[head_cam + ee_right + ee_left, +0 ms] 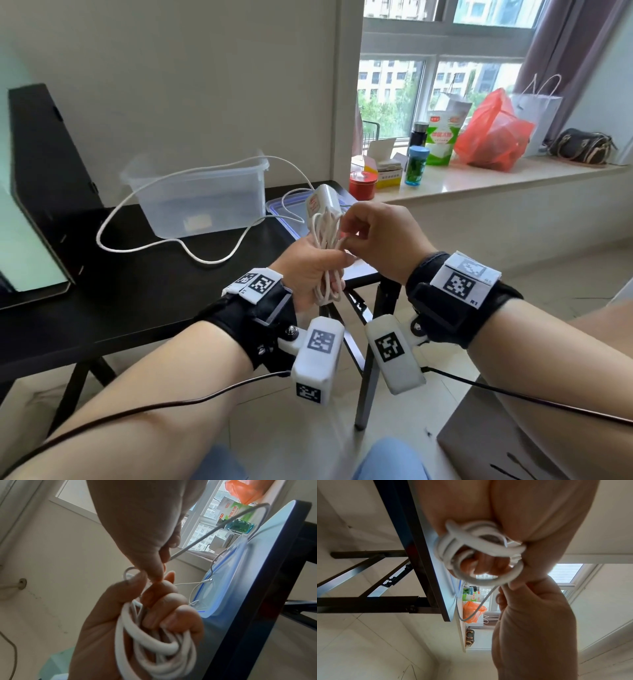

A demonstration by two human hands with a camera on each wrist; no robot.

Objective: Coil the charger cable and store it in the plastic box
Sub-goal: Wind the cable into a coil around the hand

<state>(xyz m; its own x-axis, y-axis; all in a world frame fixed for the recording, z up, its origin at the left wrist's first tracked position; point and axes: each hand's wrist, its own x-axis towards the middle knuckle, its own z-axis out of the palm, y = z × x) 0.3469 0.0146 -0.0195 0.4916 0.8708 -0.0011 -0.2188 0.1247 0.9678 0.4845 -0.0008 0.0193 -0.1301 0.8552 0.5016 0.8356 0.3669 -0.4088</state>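
My left hand [323, 265] grips a bundle of coiled white charger cable [327, 240], with the white charger brick [322, 202] sticking up above it. My right hand [349, 240] pinches a strand of cable right at the bundle. The loose cable [137, 192] runs from there in a big loop over the black table and across the front of the clear plastic box [202, 195]. The left wrist view shows the coil [476, 550] under my palm. In the right wrist view my right fingers [154, 561] pinch the strand [205, 534] above the coil [154, 642].
The box's blue-rimmed lid [291, 219] lies flat on the table [137, 274] just behind my hands, with the cable's plug end [210, 579] on it. A black panel [41, 171] leans at the left. Bottles, a red tin [363, 185] and bags crowd the windowsill.
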